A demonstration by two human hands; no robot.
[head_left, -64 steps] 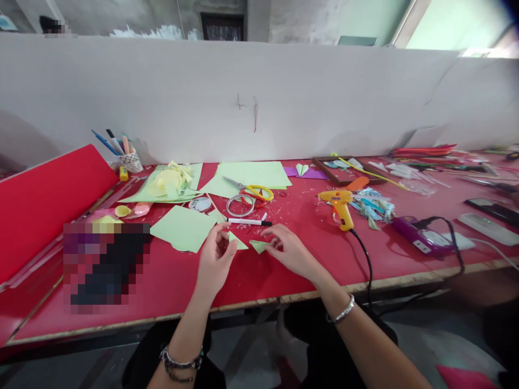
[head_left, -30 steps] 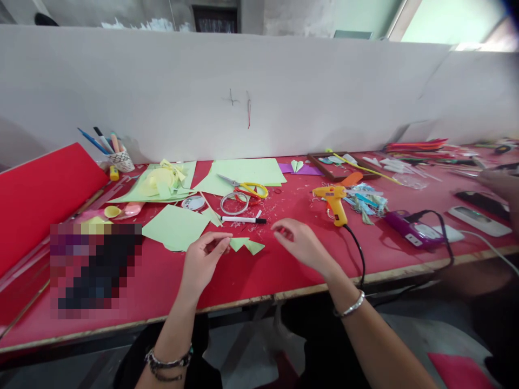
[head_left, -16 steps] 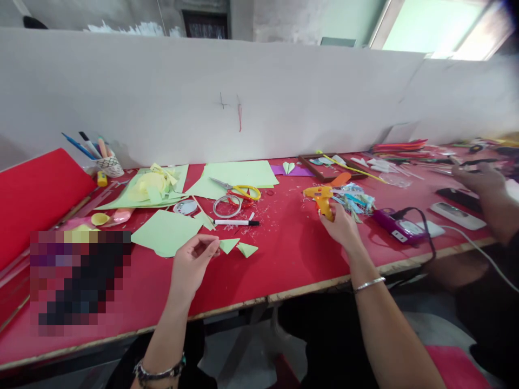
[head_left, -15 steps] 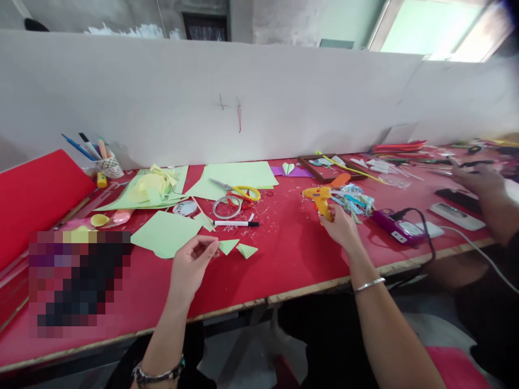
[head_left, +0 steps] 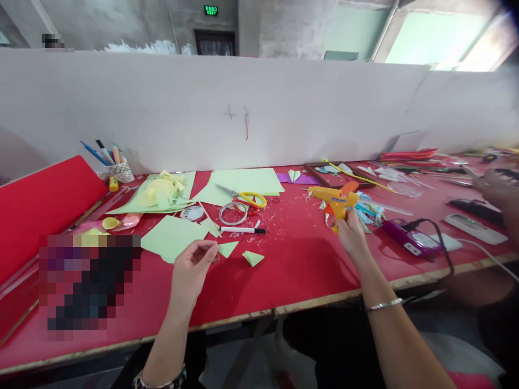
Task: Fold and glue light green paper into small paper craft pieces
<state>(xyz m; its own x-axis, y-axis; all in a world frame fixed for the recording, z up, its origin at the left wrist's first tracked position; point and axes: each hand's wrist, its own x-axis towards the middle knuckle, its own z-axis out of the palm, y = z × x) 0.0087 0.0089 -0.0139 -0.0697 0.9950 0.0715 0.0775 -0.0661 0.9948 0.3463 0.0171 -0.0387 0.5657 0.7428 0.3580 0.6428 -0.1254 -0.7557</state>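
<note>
Between the thumb and fingers of my left hand (head_left: 194, 270) is a small folded green paper triangle (head_left: 229, 249). A second folded green paper piece (head_left: 253, 258) lies on the red table just right of it. My right hand (head_left: 352, 232) is wrapped round the handle of a yellow glue gun (head_left: 334, 201), raised over the table with its nozzle pointing left. A clear glue stick (head_left: 391, 206) sticks out of its back end. Behind my left hand lie a green sheet (head_left: 172, 237) and a black-and-white marker (head_left: 243, 230).
Scissors (head_left: 247, 197), a tape roll (head_left: 233, 214) and green sheets (head_left: 247, 181) lie further back. A purple power strip (head_left: 411, 239) sits at right, near a co-worker's hand (head_left: 497, 186). A pen cup (head_left: 122, 172) stands back left, before the white partition (head_left: 182, 108).
My right hand has lifted the glue gun off the table area where it was, bringing more of it into view. My left hand still pinches the paper triangle. The view has tilted slightly up.
</note>
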